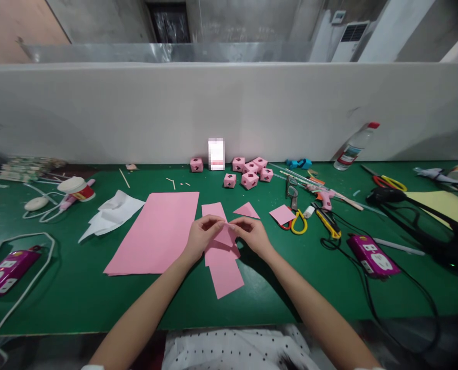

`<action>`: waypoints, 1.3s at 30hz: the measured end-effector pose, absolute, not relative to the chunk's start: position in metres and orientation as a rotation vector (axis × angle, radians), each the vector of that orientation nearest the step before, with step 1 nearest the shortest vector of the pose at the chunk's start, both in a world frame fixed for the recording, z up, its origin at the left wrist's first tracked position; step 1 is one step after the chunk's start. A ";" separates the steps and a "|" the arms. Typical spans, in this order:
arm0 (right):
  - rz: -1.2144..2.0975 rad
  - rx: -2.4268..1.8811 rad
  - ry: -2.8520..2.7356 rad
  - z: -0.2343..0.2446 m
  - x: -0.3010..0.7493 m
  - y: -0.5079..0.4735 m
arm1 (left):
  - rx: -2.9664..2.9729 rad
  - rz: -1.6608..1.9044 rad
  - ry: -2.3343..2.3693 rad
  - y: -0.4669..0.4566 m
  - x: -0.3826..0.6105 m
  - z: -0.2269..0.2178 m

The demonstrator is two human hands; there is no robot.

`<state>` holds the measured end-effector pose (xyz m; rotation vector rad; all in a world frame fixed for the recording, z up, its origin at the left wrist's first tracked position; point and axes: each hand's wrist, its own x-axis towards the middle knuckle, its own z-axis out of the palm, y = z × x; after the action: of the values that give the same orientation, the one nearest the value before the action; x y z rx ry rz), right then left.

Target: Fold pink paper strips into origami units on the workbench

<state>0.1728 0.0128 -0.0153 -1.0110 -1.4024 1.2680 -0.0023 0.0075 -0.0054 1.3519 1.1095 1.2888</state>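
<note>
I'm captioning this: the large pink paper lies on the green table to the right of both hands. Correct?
Wrong side: the head view shows the large pink paper to the left of the left hand and right hand, on the green table.

"What stands along the far edge of the tabletop (pixel 78 303)?"

"A clear plastic bottle (pixel 350 153) with a red cap, toward the right; red-and-yellow-handled scissors (pixel 382 180) lie farther right."

"And toward the left edge?"

"A paper cup (pixel 83 192) with a white lid near the far side, crumpled white paper (pixel 113 211) to its right, and a purple pack (pixel 11 271) marked B close to the front corner."

"The right edge?"

"A black device (pixel 452 252) with a green light, partly covering a yellow sheet (pixel 439 203)."
</note>
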 end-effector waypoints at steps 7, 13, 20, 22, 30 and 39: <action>1.028 -1.075 -1.498 -0.012 0.172 0.009 | 1.382 1.234 1.100 0.006 0.001 -0.008; 0.982 -1.061 -1.472 -0.013 0.173 0.011 | 1.393 1.192 1.060 0.005 0.001 -0.009; 1.020 -1.051 -1.529 -0.012 0.173 0.009 | 1.542 1.187 1.118 0.005 0.001 -0.009; 0.987 -1.067 -1.523 -0.011 0.173 0.009 | 1.565 1.184 1.143 0.004 0.002 -0.009; 1.072 -1.037 -1.220 -0.014 0.180 0.018 | 1.481 1.305 1.188 0.002 0.000 -0.006; 1.146 -0.982 -1.340 -0.007 0.180 0.014 | 1.504 1.325 1.199 0.005 -0.003 -0.007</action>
<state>0.1801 0.0138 -0.0070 -0.9815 -1.3400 1.1465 -0.0033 0.0050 -0.0068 1.5039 1.1994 1.3253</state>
